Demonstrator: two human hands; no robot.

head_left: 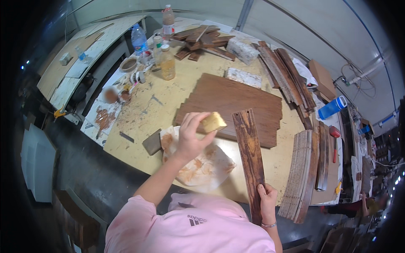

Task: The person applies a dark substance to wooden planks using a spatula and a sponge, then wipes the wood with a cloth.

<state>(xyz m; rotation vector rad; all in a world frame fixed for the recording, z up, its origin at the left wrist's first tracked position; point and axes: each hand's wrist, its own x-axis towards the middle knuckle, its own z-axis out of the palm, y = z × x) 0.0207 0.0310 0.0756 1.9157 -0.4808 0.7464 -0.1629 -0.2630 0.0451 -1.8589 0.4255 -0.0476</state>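
Observation:
In my left hand (192, 137) is a small yellow block (215, 122), pinched between thumb and fingers; whether it is sponge or wood I cannot tell. It hovers above the table, apart from the plank. My right hand (268, 200) grips the near end of a long dark-brown wooden plank (249, 152) with strong grain and two holes at its far end. The plank slants up over the front of the table. Beneath my left hand lies a white cloth (202, 170) with orange-brown stains. A greyish block (152, 142) sits at the cloth's left edge.
A wide brown panel of boards (232, 101) covers the middle of the yellow table (139, 105). Loose boards (202, 40) heap at the back; others (297, 173) stack on the right. Bottles (167, 63) and a stained bowl (128, 64) stand back left. A blue bottle (332, 107) lies far right.

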